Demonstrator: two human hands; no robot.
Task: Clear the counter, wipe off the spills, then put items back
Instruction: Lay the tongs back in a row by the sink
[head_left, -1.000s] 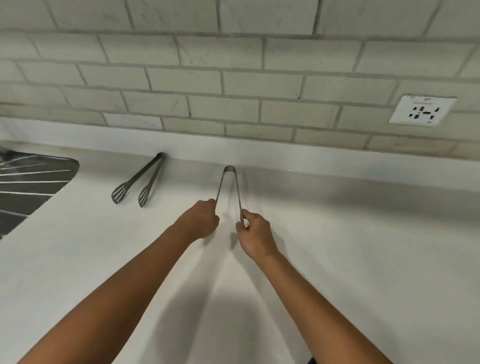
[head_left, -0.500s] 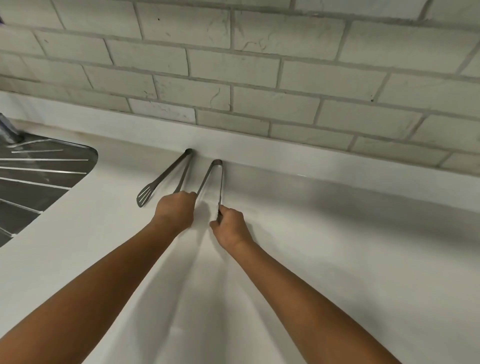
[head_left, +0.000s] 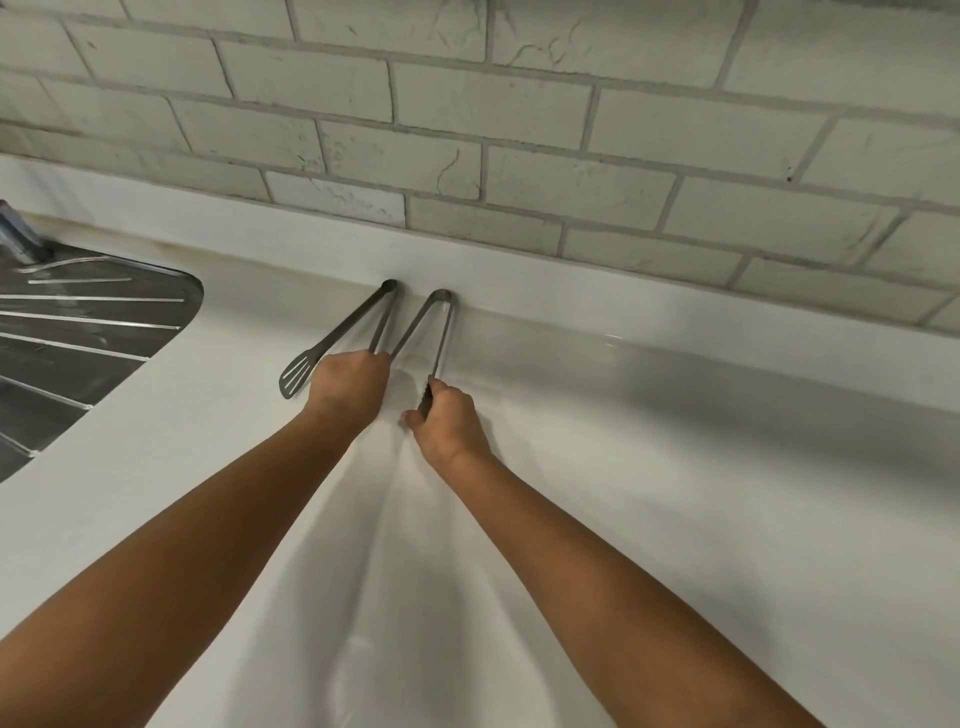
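Gripping tongs (head_left: 439, 332) arms: left hand (head_left: 349, 385), right hand (head_left: 451, 422), fingers curled; second tongs (head_left: 337, 338) alongside.

Open white counter (head_left: 675, 493) rightward; slotted tongs (head_left: 332, 343) and drainboard (head_left: 78, 338) leftward, tiled wall (head_left: 519, 130) close behind.

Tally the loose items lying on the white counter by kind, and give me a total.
Grey metal tongs: 2, the slotted-tip pair on the left and the pair held at its tips by the left hand and right hand.
Total: 2 items on the white counter.
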